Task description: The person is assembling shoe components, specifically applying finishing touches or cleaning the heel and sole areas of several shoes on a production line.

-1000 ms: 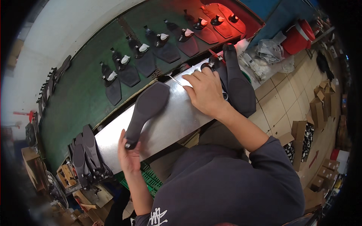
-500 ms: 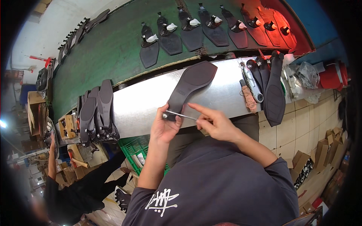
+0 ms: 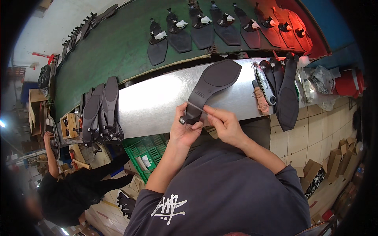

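A black shoe sole (image 3: pixel 222 73) with a small heel lies tilted over the metal bench, its broad toe end pointing away to the right. My left hand (image 3: pixel 184 133) is closed around the narrow heel end, thumb and fingers on either side. A thin pale strip (image 3: pixel 195 106) crosses the sole just above the heel, between the left fingertips and my right hand (image 3: pixel 228 128). The right fingers are pinched at the strip's right end, by the sole's edge. Whether the strip is stiff or stretchy, I cannot tell.
Several black soles (image 3: pixel 110 94) are stacked at the bench's left end, more (image 3: pixel 286 100) at its right beside a box cutter (image 3: pixel 268 90). Sandals with straps (image 3: pixel 179 37) line the green conveyor belt (image 3: pixel 118 51). A green crate (image 3: pixel 132 147) sits below; a person (image 3: pixel 71 196) works at lower left.
Both hands and the sole have shifted right. My right hand has come closer to the left, up against the sole's edge, and the strip now crosses higher on the sole.
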Available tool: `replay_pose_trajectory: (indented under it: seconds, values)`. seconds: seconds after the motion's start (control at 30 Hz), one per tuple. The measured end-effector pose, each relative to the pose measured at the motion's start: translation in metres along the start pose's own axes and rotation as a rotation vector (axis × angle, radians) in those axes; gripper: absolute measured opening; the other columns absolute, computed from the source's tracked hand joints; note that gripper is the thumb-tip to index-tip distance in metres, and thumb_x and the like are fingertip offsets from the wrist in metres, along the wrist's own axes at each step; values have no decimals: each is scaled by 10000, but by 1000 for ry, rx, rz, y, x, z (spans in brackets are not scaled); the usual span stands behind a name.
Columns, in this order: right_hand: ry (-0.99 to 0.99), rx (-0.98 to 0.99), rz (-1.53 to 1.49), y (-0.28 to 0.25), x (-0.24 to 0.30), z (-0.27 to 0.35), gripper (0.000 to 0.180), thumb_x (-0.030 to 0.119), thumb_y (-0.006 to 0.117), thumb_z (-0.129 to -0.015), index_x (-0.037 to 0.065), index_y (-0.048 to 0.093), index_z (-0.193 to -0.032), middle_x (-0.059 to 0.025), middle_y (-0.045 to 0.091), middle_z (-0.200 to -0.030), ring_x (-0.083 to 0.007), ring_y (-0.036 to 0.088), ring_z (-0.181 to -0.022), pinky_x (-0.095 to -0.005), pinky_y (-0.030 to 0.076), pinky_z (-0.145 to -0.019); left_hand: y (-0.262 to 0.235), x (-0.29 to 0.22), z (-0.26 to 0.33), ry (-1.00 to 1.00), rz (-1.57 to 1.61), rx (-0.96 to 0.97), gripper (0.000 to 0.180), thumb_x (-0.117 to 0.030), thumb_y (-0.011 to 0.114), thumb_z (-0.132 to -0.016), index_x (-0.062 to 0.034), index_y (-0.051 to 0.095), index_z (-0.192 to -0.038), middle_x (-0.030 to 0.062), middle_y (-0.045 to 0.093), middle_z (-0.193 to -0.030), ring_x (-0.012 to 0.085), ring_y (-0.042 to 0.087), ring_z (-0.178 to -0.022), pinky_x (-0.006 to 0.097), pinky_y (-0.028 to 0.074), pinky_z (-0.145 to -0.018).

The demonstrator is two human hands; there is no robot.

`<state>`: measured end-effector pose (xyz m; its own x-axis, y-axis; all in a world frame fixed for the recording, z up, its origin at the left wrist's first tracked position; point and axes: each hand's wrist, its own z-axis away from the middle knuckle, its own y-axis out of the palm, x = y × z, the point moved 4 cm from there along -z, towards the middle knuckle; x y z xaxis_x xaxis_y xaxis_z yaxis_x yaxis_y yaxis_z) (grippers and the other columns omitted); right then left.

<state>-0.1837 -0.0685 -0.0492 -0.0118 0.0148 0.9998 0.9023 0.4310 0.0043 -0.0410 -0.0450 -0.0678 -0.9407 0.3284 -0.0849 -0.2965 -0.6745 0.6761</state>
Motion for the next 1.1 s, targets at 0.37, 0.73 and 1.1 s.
replay_pose_trajectory:
  seconds: [0.37,0.73,1.1]
  values:
    - [551,321,-449,13,19,15,624,95,474,-977,73,147,-1508,-19,532,-702,-44,430,-502,-183,328,-414,16,-17,17,780,-509,-46,570,-533,470,-952,-5,637,-817,73,656,-721,96,572,-556,225,401,-440]
    - [636,336,-916,6,29,2,299,155,490,-981,27,514,-1249,-11,535,-707,-51,458,-509,-181,329,-413,19,-29,31,927,-609,-77,756,-631,291,-959,-17,599,-641,68,600,-584,102,519,-476,219,397,-434]
    - [-334,56,406,17,51,7,116,-8,616,-828,0,614,-944,-130,603,-747,-291,596,-620,-354,466,-550,26,-32,38,689,-433,-99,816,-741,207,-897,-41,557,-664,37,536,-531,126,421,-378,228,341,-375]
